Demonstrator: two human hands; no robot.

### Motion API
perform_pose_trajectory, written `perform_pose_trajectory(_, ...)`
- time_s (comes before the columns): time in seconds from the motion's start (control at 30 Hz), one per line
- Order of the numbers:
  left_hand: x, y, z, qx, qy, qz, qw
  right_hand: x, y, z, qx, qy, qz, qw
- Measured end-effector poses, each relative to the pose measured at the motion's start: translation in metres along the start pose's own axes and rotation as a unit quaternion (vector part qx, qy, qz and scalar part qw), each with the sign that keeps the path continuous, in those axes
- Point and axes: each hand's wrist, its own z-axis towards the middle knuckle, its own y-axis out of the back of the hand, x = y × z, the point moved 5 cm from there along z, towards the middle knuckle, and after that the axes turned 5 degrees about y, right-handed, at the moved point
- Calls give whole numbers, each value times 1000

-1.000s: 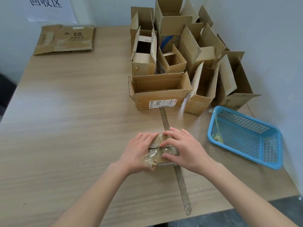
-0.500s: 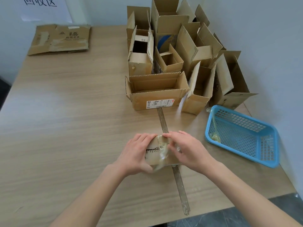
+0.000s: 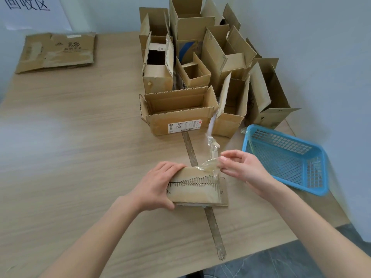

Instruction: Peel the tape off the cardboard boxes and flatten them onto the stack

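Wood-grain table [image 3: 70,137] in a pale-walled corner; tape coming off a small box.
Left hand [image 3: 156,185] grips the left end of the small box [image 3: 195,189], fingers curled over its top, near the table's front edge. Right hand [image 3: 241,169] pinches clear tape [image 3: 210,157] lifted off the box's top right corner. Wall sign [image 3: 30,9] reads 回收区. Flattened stack [image 3: 56,51] far left; open boxes [image 3: 200,67] behind, one with a barcode label [image 3: 184,125]. Blue basket [image 3: 285,159] right.

A wood-grain table [image 3: 70,137] stands in a pale-walled corner [image 3: 311,47] over dark floor [image 3: 301,261].
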Motion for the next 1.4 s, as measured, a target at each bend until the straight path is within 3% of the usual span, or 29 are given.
perform_pose_trajectory(0.13, 0, 3, 2, 23, -12, 24, 999, -3, 17, -10, 93, -25, -101, 990)
perform_pose_trajectory(0.43, -12, 2, 7, 53, -45, 48, 996, -5, 34, -38, 211, -25, -138, 967)
perform_pose_trajectory(0.53, -11, 1, 8, 52, -45, 47, 997, 9, 44, -43, 138, 30, -155, 978)
perform_pose_trajectory(0.6, -12, -1, 9, 54, -41, 49, 997, 15, 36, -46, 77, 112, -310, 941)
perform_pose_trajectory(0.67, -15, -4, 10, 53, -35, 66, 996, 11, 11, -50, 96, 173, -444, 874)
perform_pose_trajectory(0.77, -24, -8, 7, 40, -8, 122, 992, -3, -4, -45, 90, 213, -529, 816)
perform_pose_trajectory(0.9, -45, -23, 1, 19, 2, 162, 987, -13, -3, -41, 55, 236, -495, 835)
perform_pose_trajectory(1.07, -51, -34, -1, -83, -17, 157, 984, -12, -2, -40, 28, 238, -440, 865)
perform_pose_trajectory(1.23, -51, -30, 1, -91, -31, 148, 984, -12, -5, -44, -5, 226, -431, 874)
perform_pose_trajectory(1.4, -48, -29, -1, -95, -34, 139, 985, -15, 1, -42, -3, 194, -338, 921)
